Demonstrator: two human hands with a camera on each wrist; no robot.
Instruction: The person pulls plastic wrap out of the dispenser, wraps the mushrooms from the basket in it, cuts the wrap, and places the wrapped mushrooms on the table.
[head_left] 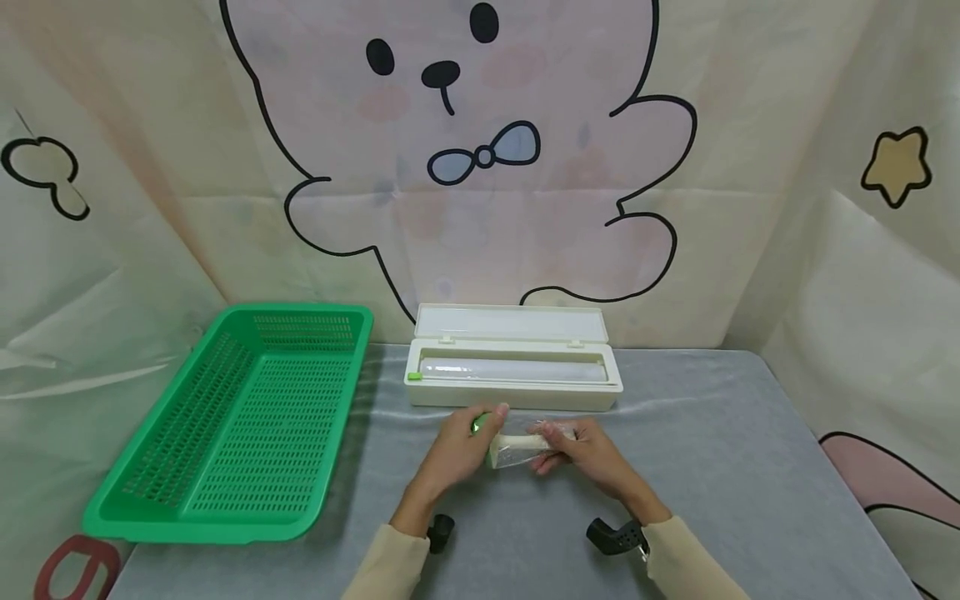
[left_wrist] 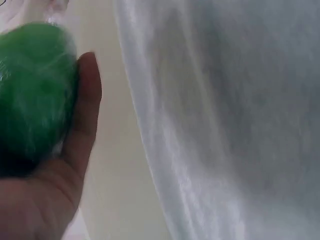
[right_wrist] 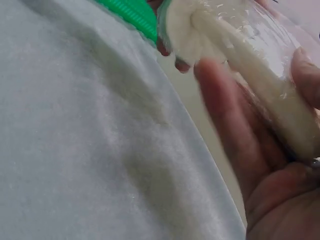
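In the head view, a mushroom-shaped thing with a green domed head and a cream stem lies between both hands, in clear plastic film. My left hand grips its green head, with the dome filling the corner of the left wrist view. At the other end my right hand holds the film-covered stem, thumb on one side and fingers on the other. Shiny creases show in the film. Just behind the hands stands a white cling film dispenser, its lid raised and a film roll inside.
A green plastic basket with slotted walls stands at the left of the grey cloth-covered table. Behind the table hangs a printed curtain. Both wrists carry black straps.
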